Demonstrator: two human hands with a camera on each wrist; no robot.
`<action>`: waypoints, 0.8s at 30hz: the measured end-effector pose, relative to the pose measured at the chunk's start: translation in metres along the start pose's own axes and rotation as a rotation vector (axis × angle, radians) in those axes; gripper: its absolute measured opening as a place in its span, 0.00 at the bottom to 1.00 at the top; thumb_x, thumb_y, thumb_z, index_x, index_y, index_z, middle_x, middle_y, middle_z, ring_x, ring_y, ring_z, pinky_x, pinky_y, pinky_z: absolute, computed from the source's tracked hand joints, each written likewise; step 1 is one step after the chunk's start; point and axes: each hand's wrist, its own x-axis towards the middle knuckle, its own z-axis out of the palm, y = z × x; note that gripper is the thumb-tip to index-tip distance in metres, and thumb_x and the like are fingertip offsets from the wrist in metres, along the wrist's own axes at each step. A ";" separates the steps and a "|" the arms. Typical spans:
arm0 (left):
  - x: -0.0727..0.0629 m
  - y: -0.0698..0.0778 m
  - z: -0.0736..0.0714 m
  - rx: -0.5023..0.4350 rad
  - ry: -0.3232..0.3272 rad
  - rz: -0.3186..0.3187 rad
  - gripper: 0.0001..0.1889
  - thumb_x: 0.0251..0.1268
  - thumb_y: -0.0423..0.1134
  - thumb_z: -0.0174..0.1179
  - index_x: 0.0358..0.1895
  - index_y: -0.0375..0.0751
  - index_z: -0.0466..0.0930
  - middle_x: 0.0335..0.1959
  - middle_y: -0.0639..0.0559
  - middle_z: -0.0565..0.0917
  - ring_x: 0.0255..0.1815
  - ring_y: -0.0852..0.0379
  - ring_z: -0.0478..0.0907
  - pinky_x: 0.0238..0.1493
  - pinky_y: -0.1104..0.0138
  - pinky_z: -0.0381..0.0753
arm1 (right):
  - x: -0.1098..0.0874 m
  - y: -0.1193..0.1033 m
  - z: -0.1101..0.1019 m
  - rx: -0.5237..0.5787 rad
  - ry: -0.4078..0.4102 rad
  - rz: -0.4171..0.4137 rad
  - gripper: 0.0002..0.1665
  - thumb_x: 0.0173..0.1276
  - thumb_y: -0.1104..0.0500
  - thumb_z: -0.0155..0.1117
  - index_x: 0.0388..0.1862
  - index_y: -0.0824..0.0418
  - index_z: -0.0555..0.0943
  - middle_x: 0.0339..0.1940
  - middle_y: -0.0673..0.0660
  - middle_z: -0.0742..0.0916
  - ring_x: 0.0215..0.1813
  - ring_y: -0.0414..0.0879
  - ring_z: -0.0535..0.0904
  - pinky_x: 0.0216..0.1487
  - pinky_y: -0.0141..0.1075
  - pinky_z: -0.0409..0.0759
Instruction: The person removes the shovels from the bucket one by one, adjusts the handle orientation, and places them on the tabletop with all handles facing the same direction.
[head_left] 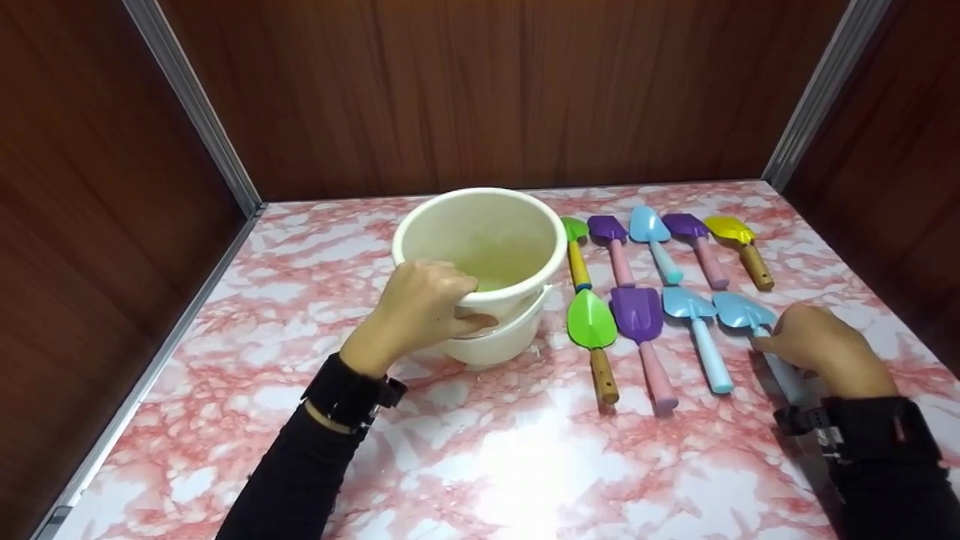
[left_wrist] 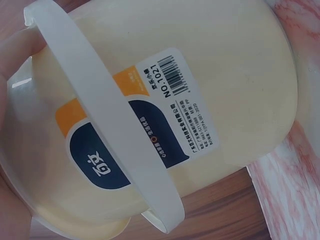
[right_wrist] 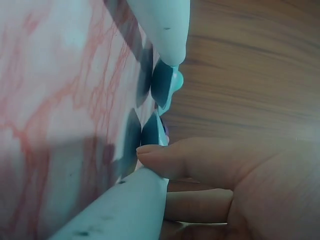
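My left hand (head_left: 427, 300) grips the near left rim of a cream plastic bucket (head_left: 499, 346), thumb outside and fingers over the edge. The bucket stands upright, with a little yellow-green tint in its bottom. In the left wrist view its white carrying handle (left_wrist: 95, 95) crosses a printed label (left_wrist: 172, 122). At the right end of the front row, my right hand (head_left: 832, 349) pinches the handle of a light blue garden trowel (head_left: 741, 311). The right wrist view shows the thumb on that pale handle (right_wrist: 125, 205), close over the table.
Trowels lie in two rows right of the bucket. The front row also has a green trowel (head_left: 592, 319), a purple one (head_left: 637, 313) and another light blue one (head_left: 688, 303). Behind lie several more, including a yellow one (head_left: 729, 229). Wood-grain panels (head_left: 480, 97) enclose the marbled table (head_left: 247, 337).
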 end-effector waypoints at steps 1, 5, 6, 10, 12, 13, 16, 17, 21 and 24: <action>0.000 0.000 0.000 -0.001 -0.002 0.000 0.22 0.53 0.57 0.81 0.22 0.48 0.81 0.20 0.55 0.81 0.23 0.52 0.79 0.26 0.58 0.75 | 0.000 0.000 0.001 -0.004 0.001 -0.001 0.23 0.71 0.47 0.67 0.31 0.68 0.83 0.26 0.57 0.79 0.27 0.50 0.78 0.27 0.41 0.77; -0.001 0.000 0.001 -0.004 -0.005 0.000 0.22 0.54 0.56 0.81 0.22 0.48 0.80 0.20 0.55 0.81 0.24 0.52 0.80 0.27 0.58 0.76 | -0.001 0.003 0.002 -0.008 0.002 -0.003 0.25 0.70 0.44 0.68 0.29 0.66 0.82 0.25 0.56 0.77 0.27 0.50 0.75 0.27 0.41 0.73; -0.001 0.000 0.002 -0.004 -0.004 0.001 0.22 0.53 0.56 0.81 0.22 0.48 0.80 0.20 0.55 0.81 0.24 0.52 0.80 0.27 0.58 0.76 | -0.001 0.003 0.002 -0.011 0.004 -0.007 0.25 0.70 0.43 0.68 0.28 0.65 0.81 0.24 0.55 0.76 0.26 0.49 0.74 0.27 0.41 0.72; -0.002 0.000 0.002 0.004 -0.002 0.002 0.22 0.52 0.56 0.82 0.22 0.48 0.80 0.20 0.56 0.82 0.23 0.52 0.80 0.27 0.57 0.76 | -0.003 0.003 0.002 -0.025 0.026 -0.043 0.25 0.69 0.42 0.70 0.23 0.59 0.78 0.21 0.52 0.75 0.25 0.48 0.73 0.26 0.40 0.70; -0.002 0.000 0.002 0.004 -0.001 0.002 0.22 0.53 0.57 0.81 0.22 0.48 0.80 0.20 0.55 0.81 0.23 0.52 0.79 0.27 0.57 0.76 | -0.003 0.003 0.002 -0.027 0.038 -0.060 0.25 0.69 0.44 0.70 0.22 0.59 0.77 0.21 0.51 0.73 0.24 0.47 0.72 0.26 0.40 0.69; -0.002 0.000 0.002 0.005 0.000 0.001 0.22 0.53 0.57 0.81 0.21 0.48 0.80 0.20 0.55 0.81 0.23 0.52 0.79 0.27 0.57 0.75 | -0.002 0.002 0.002 -0.026 0.043 -0.067 0.24 0.69 0.45 0.70 0.21 0.58 0.76 0.20 0.51 0.73 0.24 0.47 0.72 0.27 0.40 0.68; -0.001 0.000 0.001 0.005 -0.002 0.001 0.22 0.53 0.56 0.81 0.21 0.48 0.79 0.19 0.55 0.80 0.23 0.52 0.79 0.27 0.58 0.75 | -0.001 0.002 0.003 -0.026 0.048 -0.079 0.24 0.70 0.47 0.69 0.19 0.57 0.73 0.19 0.49 0.71 0.23 0.46 0.70 0.27 0.40 0.67; -0.001 0.000 0.001 0.006 -0.001 0.002 0.22 0.54 0.57 0.81 0.21 0.48 0.79 0.19 0.55 0.80 0.23 0.52 0.78 0.27 0.58 0.75 | 0.000 0.002 0.004 -0.027 0.047 -0.080 0.25 0.70 0.47 0.69 0.18 0.56 0.73 0.18 0.49 0.70 0.23 0.45 0.69 0.26 0.40 0.67; 0.000 -0.001 0.001 0.001 0.001 0.005 0.22 0.53 0.56 0.81 0.21 0.48 0.79 0.19 0.55 0.80 0.22 0.52 0.78 0.27 0.57 0.75 | 0.003 0.001 0.005 -0.014 0.027 -0.053 0.24 0.71 0.48 0.68 0.20 0.58 0.75 0.19 0.49 0.71 0.23 0.45 0.70 0.27 0.40 0.68; 0.000 -0.001 0.001 -0.001 0.006 0.007 0.22 0.53 0.56 0.82 0.22 0.48 0.80 0.20 0.55 0.81 0.22 0.52 0.79 0.27 0.57 0.76 | 0.006 -0.001 0.005 0.003 0.008 -0.024 0.22 0.71 0.47 0.68 0.23 0.61 0.78 0.21 0.51 0.71 0.25 0.47 0.71 0.28 0.40 0.69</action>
